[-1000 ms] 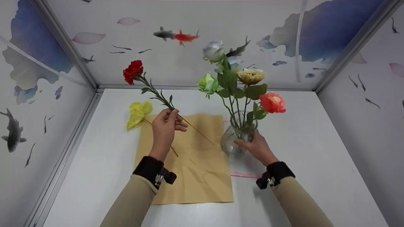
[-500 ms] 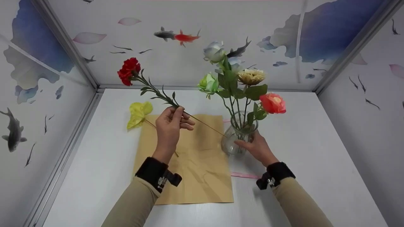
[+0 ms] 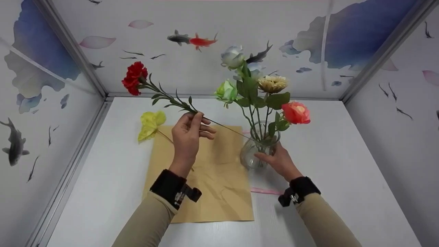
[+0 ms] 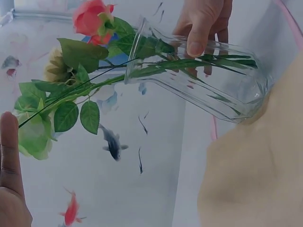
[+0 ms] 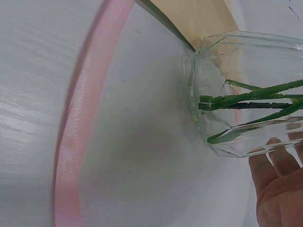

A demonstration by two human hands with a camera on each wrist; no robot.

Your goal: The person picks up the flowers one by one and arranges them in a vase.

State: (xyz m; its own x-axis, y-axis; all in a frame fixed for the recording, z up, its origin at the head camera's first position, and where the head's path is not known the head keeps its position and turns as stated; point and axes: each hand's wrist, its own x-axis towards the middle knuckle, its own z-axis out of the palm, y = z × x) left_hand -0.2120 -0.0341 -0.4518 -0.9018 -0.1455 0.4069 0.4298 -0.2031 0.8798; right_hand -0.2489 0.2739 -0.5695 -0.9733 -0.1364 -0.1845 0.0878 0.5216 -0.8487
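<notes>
My left hand (image 3: 187, 137) pinches the stem of a red carnation (image 3: 134, 78) between thumb and fingers. The flower tilts up to the left, and its thin stem runs down right to the mouth of a clear glass vase (image 3: 248, 156). In the left wrist view the stem's dark line reaches the vase rim (image 4: 135, 52). My right hand (image 3: 279, 159) holds the vase from its right side, thumb in front. Inside stand several flowers: a coral one (image 3: 296, 112), a pale green rose (image 3: 226, 91), a yellowish one (image 3: 272, 83) and a whitish rose (image 3: 232, 56).
Brown wrapping paper (image 3: 219, 192) lies left of the vase. A yellow flower (image 3: 151, 125) rests at its upper left corner, its stem across the paper. A pink ribbon (image 5: 87, 94) lies on the white table (image 3: 346, 164). Printed panels stand at the back and sides.
My left hand has moved right and slightly up with the carnation. The stem's lower end has gone from above the paper to the vase mouth. The right hand and vase have stayed put.
</notes>
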